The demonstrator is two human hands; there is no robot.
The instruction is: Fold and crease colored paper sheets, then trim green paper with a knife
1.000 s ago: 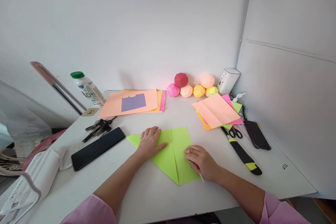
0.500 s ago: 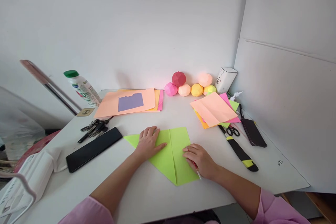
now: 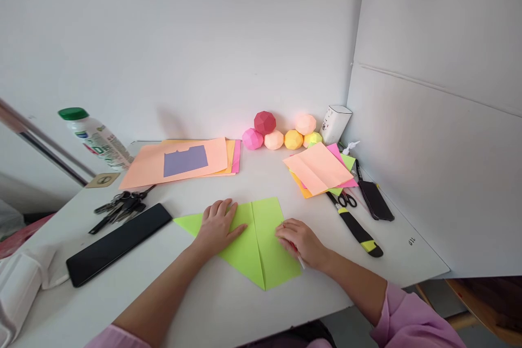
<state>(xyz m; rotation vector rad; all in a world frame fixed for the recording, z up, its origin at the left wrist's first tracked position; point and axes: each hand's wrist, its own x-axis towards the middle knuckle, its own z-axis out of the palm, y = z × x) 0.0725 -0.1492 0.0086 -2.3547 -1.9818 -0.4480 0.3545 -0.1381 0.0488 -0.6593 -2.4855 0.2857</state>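
A green sheet of paper (image 3: 265,234) lies on the white table, with a crease running down it and a pointed flap at the left. My left hand (image 3: 217,227) rests flat on its left part, fingers spread. At the paper's right edge, my right hand (image 3: 302,240) is closed around a thin red and white pen-like tool (image 3: 300,261). Most of that tool is hidden by the fingers, so its exact kind does not show. The right fingertips touch or hover just over the paper; I cannot tell which.
Left: black phone (image 3: 120,243), keys (image 3: 122,207), bottle (image 3: 98,138), coloured sheets (image 3: 142,166). Back: faceted paper balls (image 3: 265,123), white container (image 3: 336,124). Right: square papers (image 3: 322,168), scissors (image 3: 347,199), black and yellow cutter (image 3: 359,231), black phone-like object (image 3: 376,200).
The view has turned slightly right, so everything sits further left. My right hand has tilted the thin tool, and less of it shows. The left hand stays on the green paper.
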